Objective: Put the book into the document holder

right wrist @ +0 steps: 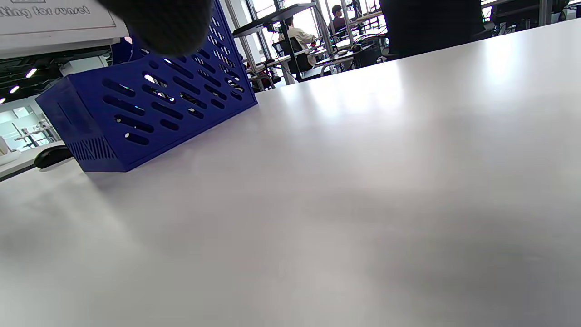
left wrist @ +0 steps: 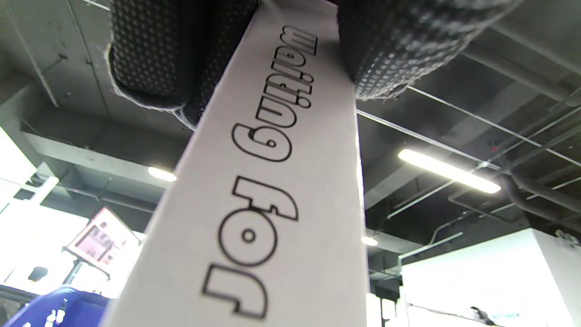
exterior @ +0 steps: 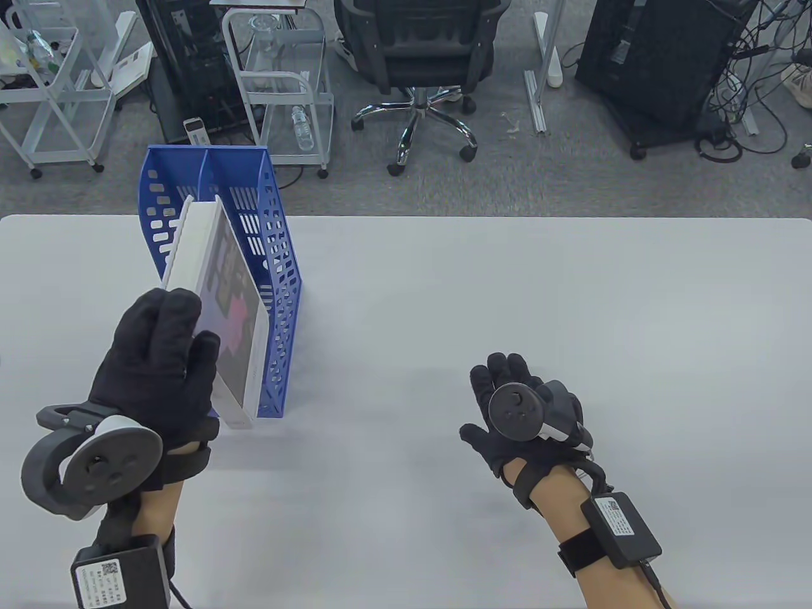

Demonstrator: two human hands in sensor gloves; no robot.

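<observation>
A white book (exterior: 222, 304) with a dark cover picture is held tilted above the blue perforated document holder (exterior: 279, 279) at the table's left. My left hand (exterior: 162, 361) grips the book at its near end, fingers on one face and thumb on the other. In the left wrist view the white spine (left wrist: 272, 204) reads "Waiting for", with fingertips (left wrist: 150, 54) on either side of it. My right hand (exterior: 514, 406) rests over the table, right of the holder, holding nothing. The right wrist view shows the holder (right wrist: 150, 109) and the book's edge (right wrist: 54, 22).
The grey table (exterior: 507, 304) stretches right of the holder. Beyond its far edge are an office chair (exterior: 419, 57), white carts (exterior: 285, 95) and black computer cases (exterior: 660, 57).
</observation>
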